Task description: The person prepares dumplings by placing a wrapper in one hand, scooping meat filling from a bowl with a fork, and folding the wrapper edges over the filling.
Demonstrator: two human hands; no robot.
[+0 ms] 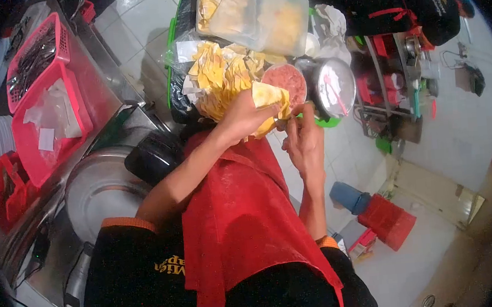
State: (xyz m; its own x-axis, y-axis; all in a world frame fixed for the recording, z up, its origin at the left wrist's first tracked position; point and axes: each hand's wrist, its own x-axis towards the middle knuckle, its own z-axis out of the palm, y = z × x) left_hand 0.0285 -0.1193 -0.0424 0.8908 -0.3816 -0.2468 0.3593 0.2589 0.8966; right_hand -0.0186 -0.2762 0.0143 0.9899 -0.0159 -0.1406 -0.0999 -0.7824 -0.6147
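Note:
My left hand (pixel 246 118) is closed on a thin yellow dough wrapper (pixel 270 96), held in front of the bowl of pink minced meat (pixel 288 82). Close by on the right, my right hand (pixel 304 135) has its fingers bent together near the wrapper's edge; what they pinch is too small to make out. A crumpled heap of yellow dough wrappers (pixel 215 74) lies beyond my left hand. Past the meat bowl stands a round metal pot (pixel 351 94) with pale contents and a pink-handled utensil (pixel 334 96) in it.
Translucent plastic containers (pixel 284 18) with yellow pieces stand at the far side. To the left, pink baskets (pixel 28 143) sit on a metal counter beside a large round metal lid (pixel 100 189). Another person (pixel 429 9) stands at upper right near shelves. A red bin (pixel 388 222) is on the floor.

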